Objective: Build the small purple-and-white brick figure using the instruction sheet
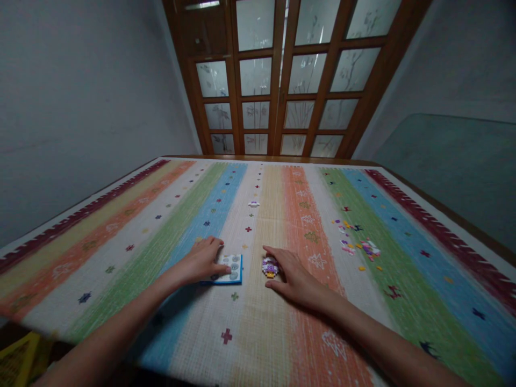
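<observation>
My left hand [203,260] rests on a small blue-edged card [231,269] with round shapes printed on it, thumb and fingers pressing its left side onto the striped cloth. My right hand [292,274] lies just right of it, fingers curled round a small purple, white and yellow brick model [270,266] that sits on the cloth. The two hands are about a hand's width apart.
A striped, many-coloured cloth [258,333] covers the table. Several loose small bricks [357,242] lie scattered to the right of my right hand. One small white piece [253,203] lies farther back. A wooden glass-paned door [278,80] stands behind the table.
</observation>
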{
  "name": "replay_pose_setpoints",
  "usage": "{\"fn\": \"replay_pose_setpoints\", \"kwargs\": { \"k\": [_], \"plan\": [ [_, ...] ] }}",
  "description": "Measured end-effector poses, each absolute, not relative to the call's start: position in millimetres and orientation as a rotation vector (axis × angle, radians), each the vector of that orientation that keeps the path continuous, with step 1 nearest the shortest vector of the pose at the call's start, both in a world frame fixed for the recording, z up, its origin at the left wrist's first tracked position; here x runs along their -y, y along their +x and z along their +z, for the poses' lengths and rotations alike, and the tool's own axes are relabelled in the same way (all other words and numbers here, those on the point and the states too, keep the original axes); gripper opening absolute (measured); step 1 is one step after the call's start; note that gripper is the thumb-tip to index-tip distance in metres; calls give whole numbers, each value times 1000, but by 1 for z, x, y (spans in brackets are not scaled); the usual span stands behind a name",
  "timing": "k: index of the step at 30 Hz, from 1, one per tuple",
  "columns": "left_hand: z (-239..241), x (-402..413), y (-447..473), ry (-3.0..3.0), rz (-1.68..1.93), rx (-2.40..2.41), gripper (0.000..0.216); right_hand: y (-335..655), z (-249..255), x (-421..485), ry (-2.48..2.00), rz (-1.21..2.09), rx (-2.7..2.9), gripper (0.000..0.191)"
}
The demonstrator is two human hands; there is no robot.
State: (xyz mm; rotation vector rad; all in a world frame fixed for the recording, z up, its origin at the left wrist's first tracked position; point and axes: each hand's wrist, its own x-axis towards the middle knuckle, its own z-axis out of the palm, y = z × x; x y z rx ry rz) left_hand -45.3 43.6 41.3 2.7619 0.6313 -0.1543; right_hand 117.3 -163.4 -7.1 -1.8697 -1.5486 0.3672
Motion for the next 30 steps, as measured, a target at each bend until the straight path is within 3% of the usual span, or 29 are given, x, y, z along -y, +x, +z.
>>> {"fn": "replay_pose_setpoints", "kwargs": {
  "k": [5, 12, 17, 23, 30],
  "plan": [
    [41, -46, -56, 2707, -294, -776, 46, 136, -14, 150, -1886, 243, 1539, 51],
    [43, -47, -43, 2471, -191, -645, 18, 164, -15, 146, -1873, 175, 1402, 58],
    [63, -37, -23, 2383, -1, -513, 16, 145, 6, 154, -1809, 193, 1242, 20],
    [95, -19, 5, 2117, 370, -282, 17, 130, 45, 163, -1627, 649, 1133, 40],
    [114, -8, 24, 2114, 613, -171, 17, 129, 83, 178, -1555, 547, 1064, 37]
  ]
}}
